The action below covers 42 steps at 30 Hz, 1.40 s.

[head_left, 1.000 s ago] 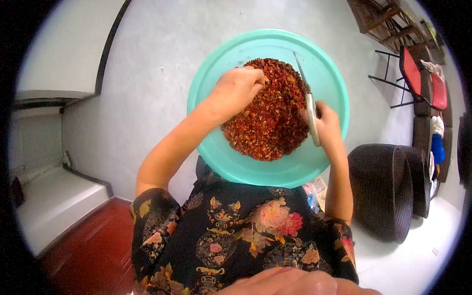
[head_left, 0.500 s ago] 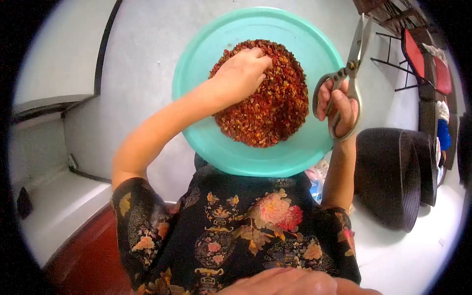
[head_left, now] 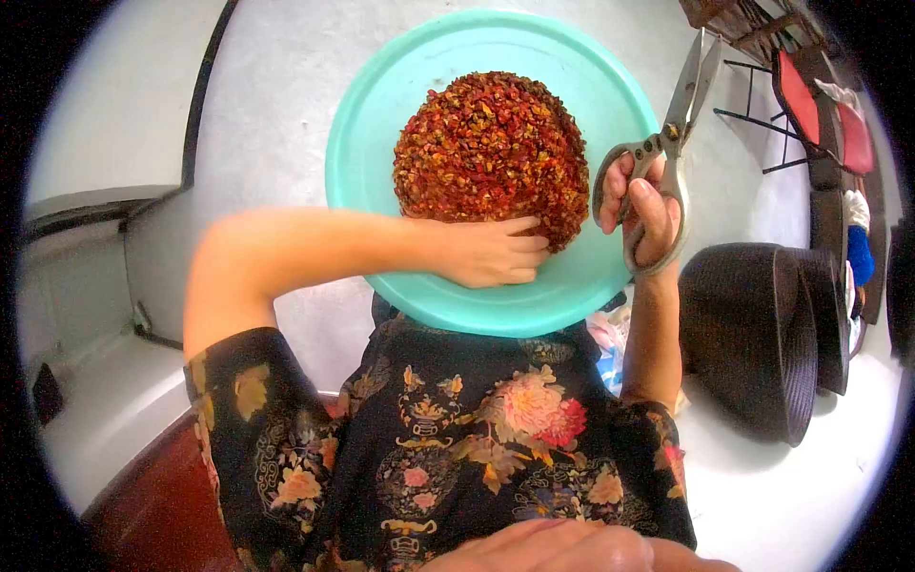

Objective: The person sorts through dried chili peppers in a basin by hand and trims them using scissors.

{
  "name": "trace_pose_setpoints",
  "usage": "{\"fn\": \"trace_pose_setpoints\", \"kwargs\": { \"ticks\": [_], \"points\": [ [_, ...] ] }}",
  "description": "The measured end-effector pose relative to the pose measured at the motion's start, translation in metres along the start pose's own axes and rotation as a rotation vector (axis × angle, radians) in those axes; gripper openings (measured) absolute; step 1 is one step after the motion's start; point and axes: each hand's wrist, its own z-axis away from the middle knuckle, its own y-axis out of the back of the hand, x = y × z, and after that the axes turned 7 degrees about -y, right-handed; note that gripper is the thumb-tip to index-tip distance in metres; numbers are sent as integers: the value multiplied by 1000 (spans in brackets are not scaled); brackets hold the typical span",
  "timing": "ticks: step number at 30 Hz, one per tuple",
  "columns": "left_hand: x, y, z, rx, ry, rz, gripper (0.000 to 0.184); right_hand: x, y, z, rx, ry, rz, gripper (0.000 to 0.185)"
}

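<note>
A wide turquoise basin (head_left: 367,124) sits in front of me, with a mound of chopped red chillies (head_left: 491,143) and pale seeds in its middle. My left hand (head_left: 494,253) lies at the near edge of the mound, palm down. Its fingers are stretched out and slightly apart, touching the chopped bits; the fingertips are partly hidden. At the basin's right rim, my right hand (head_left: 650,212) holds large metal scissors (head_left: 675,132) by the handles, fingers through the loops. The blades point up and away, slightly parted.
A dark woven basket-like object (head_left: 748,334) stands on the floor to the right. Beyond it is a folding chair with a red seat (head_left: 796,100). A plastic bag (head_left: 610,343) shows below the basin's right rim. White furniture (head_left: 105,114) stands at the left.
My left hand has moved from the upper left of the mound to its near edge, and its curled fingers have straightened. The right hand keeps the scissors nearly still.
</note>
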Motion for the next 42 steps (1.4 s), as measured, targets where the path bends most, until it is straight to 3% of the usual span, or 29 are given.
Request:
{"fn": "trace_pose_setpoints", "kwargs": {
  "ticks": [3, 4, 7, 9, 14, 17, 20, 23, 27, 29, 31, 33, 38, 42],
  "points": [
    [-12, 9, 8, -41, -174, -6, 15, 4, -1, -2, 37, -40, 61, 43],
    [-17, 13, 8, -43, -176, -12, 15, -2, -2, -3, 36, -51, 258, 39],
    [-32, 30, 6, -149, -188, -62, 14, 0, -5, -4, 41, -53, 199, 38],
    [-51, 47, 7, -270, 13, -140, 11, -1, -2, -5, 26, -60, 223, 38],
    [-90, 80, 16, 121, 355, -455, 23, -3, -4, -4, 40, -67, 201, 39],
    [-72, 81, 0, 181, 283, -291, 26, 3, -1, -3, 59, -8, 109, 37],
    [-32, 50, -13, -24, 102, -141, 26, 6, 3, -4, 52, 3, 159, 41],
    [-13, 17, -9, -7, -14, -209, 19, 2, 1, -4, 32, 7, 175, 45],
    [-31, 13, 4, -97, 29, -184, 17, -1, -3, -4, 14, -21, 222, 44],
    [-45, 33, 10, -153, 161, -222, 18, 1, -3, -4, 2, 1, 226, 46],
    [-56, 51, 15, -76, 264, -383, 10, 1, -3, -4, -28, -8, 217, 43],
    [-66, 62, 17, 33, 499, -275, 10, 1, -5, -3, -18, -23, 227, 37],
    [-79, 87, 34, 266, 835, -84, 13, 4, -4, 0, 14, -137, 292, 16],
    [-66, 112, 41, 334, 1079, -122, 18, 7, -2, 2, 10, -152, 414, 16]
  ]
}}
